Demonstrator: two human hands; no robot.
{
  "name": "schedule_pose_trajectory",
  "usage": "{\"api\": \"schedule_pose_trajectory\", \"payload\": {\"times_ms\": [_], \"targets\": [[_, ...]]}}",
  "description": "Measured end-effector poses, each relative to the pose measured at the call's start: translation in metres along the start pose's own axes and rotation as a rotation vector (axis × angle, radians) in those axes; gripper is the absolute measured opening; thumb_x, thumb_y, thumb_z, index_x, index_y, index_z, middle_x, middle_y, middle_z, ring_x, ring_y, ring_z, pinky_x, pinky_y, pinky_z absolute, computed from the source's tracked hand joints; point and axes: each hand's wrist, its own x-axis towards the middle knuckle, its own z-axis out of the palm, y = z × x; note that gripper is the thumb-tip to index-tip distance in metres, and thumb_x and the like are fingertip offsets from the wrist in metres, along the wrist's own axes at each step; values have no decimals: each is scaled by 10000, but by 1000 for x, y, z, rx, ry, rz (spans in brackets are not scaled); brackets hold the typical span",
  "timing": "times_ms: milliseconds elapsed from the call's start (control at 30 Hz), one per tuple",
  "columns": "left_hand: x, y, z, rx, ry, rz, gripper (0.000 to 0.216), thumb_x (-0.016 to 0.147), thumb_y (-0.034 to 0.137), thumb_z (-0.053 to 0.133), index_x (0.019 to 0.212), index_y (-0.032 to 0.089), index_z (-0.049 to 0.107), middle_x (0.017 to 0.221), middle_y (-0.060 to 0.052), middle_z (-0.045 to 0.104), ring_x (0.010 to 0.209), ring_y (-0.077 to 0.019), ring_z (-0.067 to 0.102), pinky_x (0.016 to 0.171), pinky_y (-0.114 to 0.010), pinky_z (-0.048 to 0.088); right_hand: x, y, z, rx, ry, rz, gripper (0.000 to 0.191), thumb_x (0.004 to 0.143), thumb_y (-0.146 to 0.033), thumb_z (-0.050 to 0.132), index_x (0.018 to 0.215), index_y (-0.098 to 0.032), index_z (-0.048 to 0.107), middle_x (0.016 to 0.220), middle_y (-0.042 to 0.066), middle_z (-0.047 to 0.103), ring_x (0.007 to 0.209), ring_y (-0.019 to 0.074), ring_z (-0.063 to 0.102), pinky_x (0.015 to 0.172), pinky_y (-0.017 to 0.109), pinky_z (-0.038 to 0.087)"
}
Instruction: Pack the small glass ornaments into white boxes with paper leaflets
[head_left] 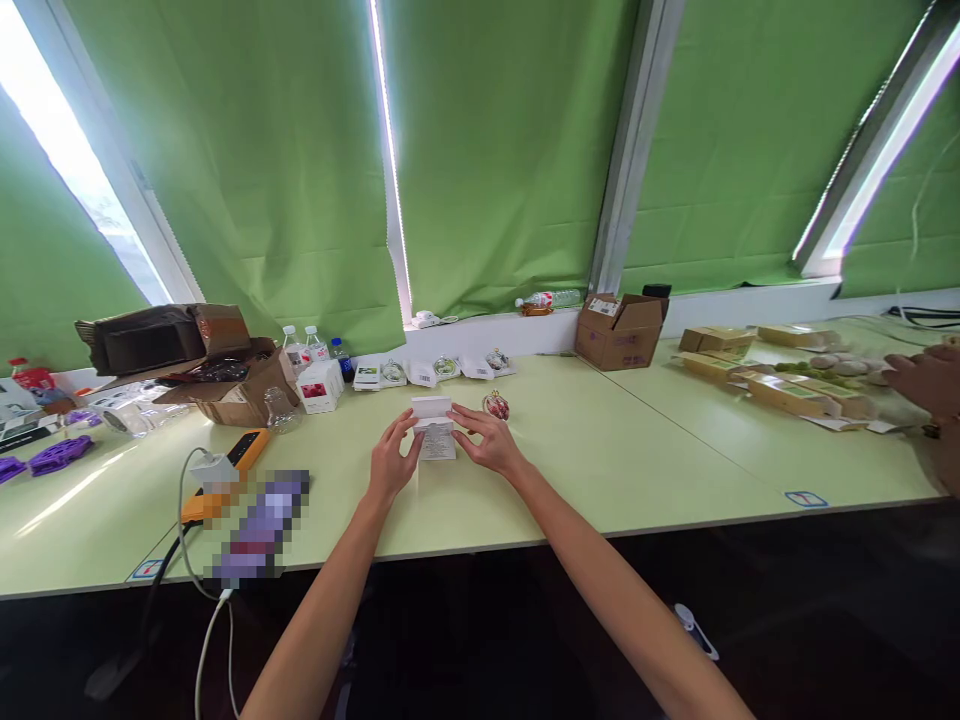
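Note:
A small white cardboard box (434,427) with a printed label lies on the pale green table (570,460), its lid flap standing up. My left hand (391,462) pinches its left side and my right hand (487,440) pinches its right side. Both hands have their fingers curled on the box. A round glass ornament with red inside (496,406) sits just behind my right hand.
A row of white boxes and round ornaments (442,369) lines the back edge. Open cardboard boxes (225,385) (621,330), water bottles (311,345) and an orange power strip (225,475) lie around. Another person's hand (926,380) reaches over flat tan boxes (787,390) at right.

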Motion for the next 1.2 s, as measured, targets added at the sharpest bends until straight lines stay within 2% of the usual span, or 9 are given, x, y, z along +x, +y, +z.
{"api": "schedule_pose_trajectory", "payload": {"times_ms": [267, 400, 733, 1100, 1200], "targets": [[0, 4, -2, 3, -31, -4, 328, 905, 322, 541, 1227, 271, 505, 1400, -62, 503, 1239, -236, 523, 903, -448, 560, 0, -6, -1, -4, 14, -26, 435, 861, -287, 581, 1295, -321, 591, 1435, 10, 465, 1108, 270, 617, 965, 455, 497], [0, 7, -2, 25, -31, -10, 340, 896, 325, 551, 1227, 269, 494, 1399, -70, 498, 1259, -244, 503, 926, -467, 543, -1, -6, 0, -13, 37, -23, 415, 851, -301, 595, 1265, -316, 612, 1414, 19, 496, 1076, 268, 616, 960, 468, 498], [0, 12, -2, 62, -48, 29, 443, 869, 319, 593, 1267, 264, 408, 1436, -83, 456, 1261, -232, 507, 939, -430, 531, -2, -8, 0, 65, -9, -4, 479, 845, -308, 589, 1322, -312, 552, 1386, 33, 525, 1178, 274, 563, 766, 385, 592], [0, 10, 0, 39, -71, 15, 457, 861, 352, 605, 1263, 254, 410, 1422, -107, 458, 1288, -261, 473, 973, -469, 494, 0, -16, -2, 73, -26, 18, 407, 843, -331, 588, 1247, -287, 567, 1446, 33, 458, 1176, 257, 565, 739, 349, 598], [1, 11, 1, 54, -60, 23, 461, 856, 349, 613, 1260, 252, 412, 1429, -106, 452, 1282, -256, 481, 973, -457, 496, -1, -16, -2, 72, -43, 20, 412, 838, -334, 595, 1245, -284, 552, 1457, 30, 446, 1090, 236, 611, 715, 334, 591]]}}
